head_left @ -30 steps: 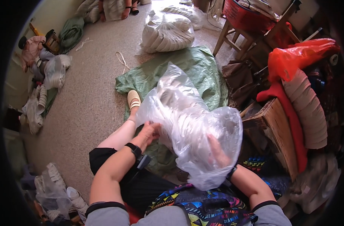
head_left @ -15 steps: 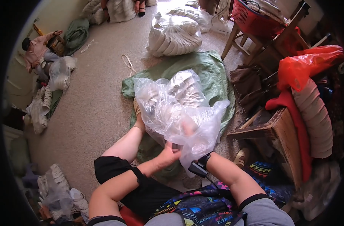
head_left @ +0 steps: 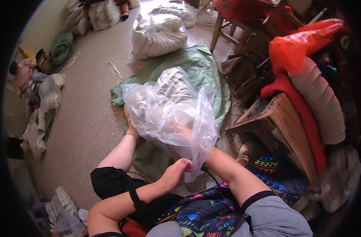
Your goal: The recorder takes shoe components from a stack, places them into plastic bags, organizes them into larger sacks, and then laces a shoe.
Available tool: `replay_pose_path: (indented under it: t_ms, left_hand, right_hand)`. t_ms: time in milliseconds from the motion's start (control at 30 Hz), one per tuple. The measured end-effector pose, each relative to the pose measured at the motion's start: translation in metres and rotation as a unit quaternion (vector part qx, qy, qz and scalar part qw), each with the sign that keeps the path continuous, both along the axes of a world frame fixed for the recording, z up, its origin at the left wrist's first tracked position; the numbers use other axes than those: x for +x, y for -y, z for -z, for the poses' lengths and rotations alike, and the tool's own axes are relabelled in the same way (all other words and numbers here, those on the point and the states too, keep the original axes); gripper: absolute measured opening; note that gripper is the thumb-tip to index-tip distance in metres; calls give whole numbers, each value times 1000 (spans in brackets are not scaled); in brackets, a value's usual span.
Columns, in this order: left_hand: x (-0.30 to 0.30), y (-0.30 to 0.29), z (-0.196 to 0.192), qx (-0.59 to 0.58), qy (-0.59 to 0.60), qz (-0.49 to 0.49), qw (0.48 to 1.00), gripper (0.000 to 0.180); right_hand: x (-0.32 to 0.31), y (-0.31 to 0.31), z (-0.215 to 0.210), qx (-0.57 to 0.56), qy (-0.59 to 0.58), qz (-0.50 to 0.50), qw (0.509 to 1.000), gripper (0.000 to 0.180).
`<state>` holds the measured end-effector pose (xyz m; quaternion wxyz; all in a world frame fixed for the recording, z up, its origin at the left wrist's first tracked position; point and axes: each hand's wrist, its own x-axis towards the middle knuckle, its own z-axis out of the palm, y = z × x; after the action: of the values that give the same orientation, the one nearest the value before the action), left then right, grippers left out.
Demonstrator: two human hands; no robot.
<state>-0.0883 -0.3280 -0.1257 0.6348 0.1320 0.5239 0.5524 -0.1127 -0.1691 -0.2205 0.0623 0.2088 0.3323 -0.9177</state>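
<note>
A large clear plastic bag (head_left: 149,118) lies before me, its mouth toward me. Inside it show cream-coloured stacks of thin, overlapping pieces (head_left: 174,85); their exact kind is hard to make out. My left hand (head_left: 175,172) is closed, pinching the near rim of the bag between thumb and fingers. My right hand (head_left: 182,128) reaches in through the mouth up past the wrist. It shows only dimly through the plastic, so its fingers are unclear. Beneath the bag a green woven sack (head_left: 200,63) is spread on the floor.
A full bag of cream stacks (head_left: 158,37) stands beyond the sack. At right are a worn wooden stool (head_left: 283,126), red cloth (head_left: 303,118), a long cream stack (head_left: 318,98) and a red plastic bag (head_left: 299,47). Another person (head_left: 24,75) sits at far left.
My right arm has gone deeper into the bag, with the wrist now under the plastic. My left hand has moved slightly lower and closed on the rim. The view has shifted right.
</note>
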Motion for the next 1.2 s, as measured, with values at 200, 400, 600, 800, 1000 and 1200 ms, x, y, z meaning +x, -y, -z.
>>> replay_pose_path:
  t_ms: [200, 400, 600, 800, 1000, 1200]
  left_hand:
    - [11, -15, -12, 66, -388, 132, 910, 24]
    - [-56, -21, -45, 45, -112, -250, 961, 10]
    - [-213, 69, 11, 12, 37, -381, 924, 23]
    - [-220, 32, 12, -88, 84, -356, 927, 40]
    - [-119, -59, -33, 27, -776, -143, 614, 50]
    - [-14, -139, -92, 237, -663, 15, 710, 29]
  right_hand:
    - [27, -13, 17, 28, -13, -25, 999, 43]
    - [121, -47, -6, 208, 146, -123, 959, 70]
    - [154, -98, 50, 544, 362, 0, 757, 84]
    - [200, -106, 12, 529, 221, -45, 818, 34]
    - [263, -75, -123, 548, 32, -80, 832, 33]
    - [362, -87, -257, 708, 38, 301, 638, 27]
